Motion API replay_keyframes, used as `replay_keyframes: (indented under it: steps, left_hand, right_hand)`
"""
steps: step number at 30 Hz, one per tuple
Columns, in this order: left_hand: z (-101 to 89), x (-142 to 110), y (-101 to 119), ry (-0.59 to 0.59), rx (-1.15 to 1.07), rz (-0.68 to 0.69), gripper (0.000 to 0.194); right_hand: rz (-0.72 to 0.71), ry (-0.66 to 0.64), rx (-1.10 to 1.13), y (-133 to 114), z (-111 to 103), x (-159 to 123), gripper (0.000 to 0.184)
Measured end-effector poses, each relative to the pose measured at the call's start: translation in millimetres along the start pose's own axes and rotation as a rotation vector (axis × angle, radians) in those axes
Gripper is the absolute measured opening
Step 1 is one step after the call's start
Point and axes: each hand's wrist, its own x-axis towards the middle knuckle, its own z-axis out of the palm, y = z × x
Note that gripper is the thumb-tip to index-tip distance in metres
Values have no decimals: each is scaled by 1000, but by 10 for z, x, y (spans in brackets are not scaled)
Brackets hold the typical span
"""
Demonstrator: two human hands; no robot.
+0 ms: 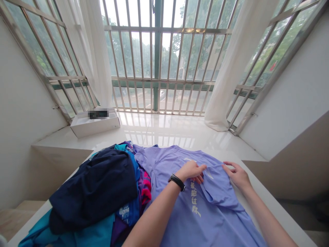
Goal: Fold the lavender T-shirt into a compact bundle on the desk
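Observation:
A lavender T-shirt (174,164) with pale printed characters down its front lies spread on the white surface. Its right-hand sleeve is folded inward over the chest. My left hand (192,170), with a black band on the wrist, is closed on the hem of that folded sleeve. At the fold's outer edge, my right hand (238,175) pinches the same shirt between thumb and fingers. To the left a heap of clothes touches the shirt, with a dark navy garment (97,185) on top and teal, blue, purple and pink cloth beneath.
A white open box (96,127) stands on the glossy sill (159,128) at the back left; its contents are blurred. White curtains (226,75) hang at both sides of the barred window. Walls close in on the left and right.

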Motion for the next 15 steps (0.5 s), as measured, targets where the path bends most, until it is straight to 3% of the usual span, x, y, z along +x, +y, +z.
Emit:
replay_keyframes:
  steps: [3,8,11,15]
  left_hand:
    - [-13,-24,-7,0,202,44,45]
    - [-49,-40,8,-3,436,95,32]
    - [-47,-3,-5,5,431,140,20]
    - [-28,45,-32,-2,212,130,15]
  right_hand:
    - [-15,-4,45,62,43,20,54]
    - [-256,-71,-20,120,77,-6,42]
    - [-307,-120,-65,84,59,-24,39]
    - [-233,-156,-125,60,31,-26,50]
